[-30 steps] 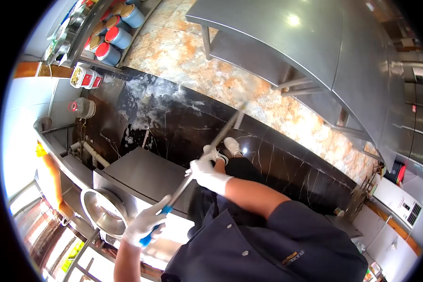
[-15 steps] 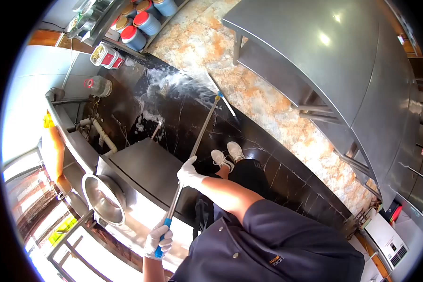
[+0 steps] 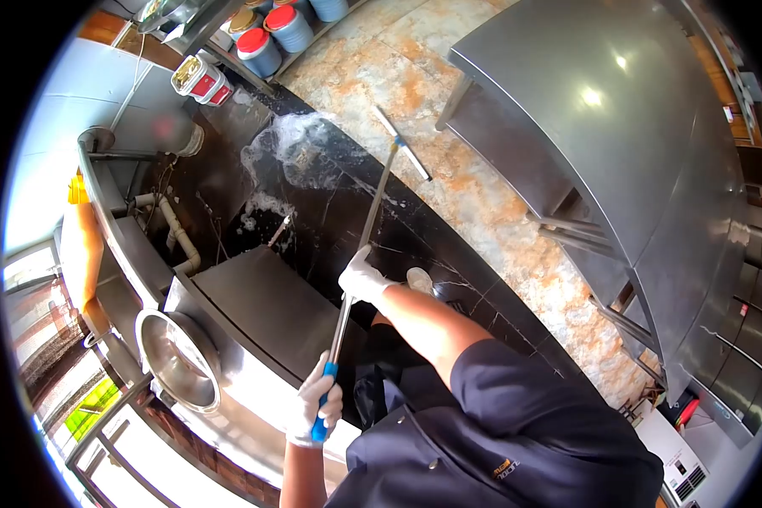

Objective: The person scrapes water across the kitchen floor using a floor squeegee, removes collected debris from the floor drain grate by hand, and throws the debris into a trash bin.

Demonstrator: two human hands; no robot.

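A floor squeegee (image 3: 379, 196) with a long metal pole slants from the lower middle up to the floor. My left hand (image 3: 315, 405), in a white glove, is closed around its blue grip at the near end. Farther up the pole, my gloved right hand (image 3: 364, 278) wraps around the bare metal. The squeegee's straight blade (image 3: 411, 159) is over the mottled orange-and-white tiles, just beyond the black floor strip. White suds (image 3: 292, 148) spread over the wet black floor (image 3: 322, 216) to the left of the blade.
A steel worktable (image 3: 593, 127) stands at the right. Lidded tubs (image 3: 258, 52) sit on a low shelf at upper left, near a white-and-red bucket (image 3: 203, 80). On the left are drain pipes (image 3: 178, 229), a steel counter and a metal bowl (image 3: 178, 360).
The squeegee blade has moved off the black floor onto the mottled tiles. The splashing water has settled into a foamy patch. Both hands keep their hold, and my view has shifted.
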